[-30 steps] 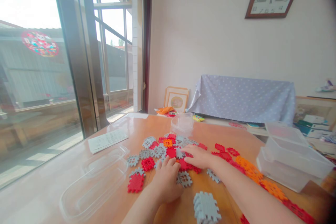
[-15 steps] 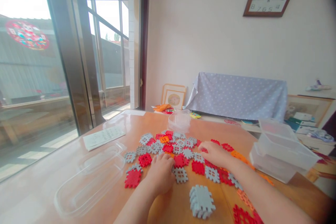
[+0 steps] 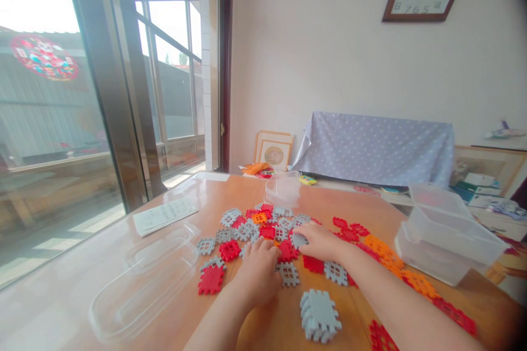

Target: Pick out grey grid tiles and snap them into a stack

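Flat plastic interlocking tiles with notched edges lie in a loose heap on the table. My left hand [image 3: 260, 270] rests palm down at the near side of the heap, fingers spread over the tiles and holding nothing visible. Just right of it, my right hand [image 3: 320, 240] has its thumb and fingers closed about a solid grey interlocking tile [image 3: 299, 240]. A red tile [image 3: 287, 251] lies between the two hands. Nearest me stands a neat stack of grey tiles [image 3: 320, 315]. A grey window tile [image 3: 288, 274] is beside my left hand.
Clear plastic lids [image 3: 144, 285] lie at the left near a printed sheet [image 3: 165, 216]. A small clear box [image 3: 283, 189] stands behind the heap, and larger clear boxes [image 3: 448, 247] are at the right. Orange tiles [image 3: 382, 255] and red ones run along my right forearm.
My right hand has moved left and toward me, from the heap's right edge onto the solid grey tile. My left hand stays over nearly the same spot.
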A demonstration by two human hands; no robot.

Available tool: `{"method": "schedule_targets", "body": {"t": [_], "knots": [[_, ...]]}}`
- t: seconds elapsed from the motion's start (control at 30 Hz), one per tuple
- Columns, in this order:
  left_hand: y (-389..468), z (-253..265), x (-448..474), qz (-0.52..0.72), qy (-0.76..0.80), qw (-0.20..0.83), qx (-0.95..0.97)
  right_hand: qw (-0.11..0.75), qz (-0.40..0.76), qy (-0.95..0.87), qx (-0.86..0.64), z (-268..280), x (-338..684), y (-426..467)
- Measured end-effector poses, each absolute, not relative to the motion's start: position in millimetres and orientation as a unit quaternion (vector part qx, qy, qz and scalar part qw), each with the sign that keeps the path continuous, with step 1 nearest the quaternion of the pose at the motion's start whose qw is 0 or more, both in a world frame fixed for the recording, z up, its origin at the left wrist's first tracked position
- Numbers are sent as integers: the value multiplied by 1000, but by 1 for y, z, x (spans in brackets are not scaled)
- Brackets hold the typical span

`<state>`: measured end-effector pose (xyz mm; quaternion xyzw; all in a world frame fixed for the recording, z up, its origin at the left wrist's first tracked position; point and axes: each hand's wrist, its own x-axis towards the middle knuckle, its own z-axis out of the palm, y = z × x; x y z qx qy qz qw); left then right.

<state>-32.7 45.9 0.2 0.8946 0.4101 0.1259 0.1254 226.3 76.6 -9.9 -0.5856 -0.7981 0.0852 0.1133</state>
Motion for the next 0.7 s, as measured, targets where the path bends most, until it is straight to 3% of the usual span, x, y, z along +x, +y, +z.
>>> {"method": "schedule_targets", "body": {"t": [0.23,0.47,0.7], "knots": [[45,2,-32,142,407,108,896,140,72,-766,-623,0,234,58],[46,-1,-30,167,385,111,901,245,158,-742,-603,45,226,-12],[46,-3,-27,180,368,118,905,201,167,-782,-566,71,203,-72]]}}
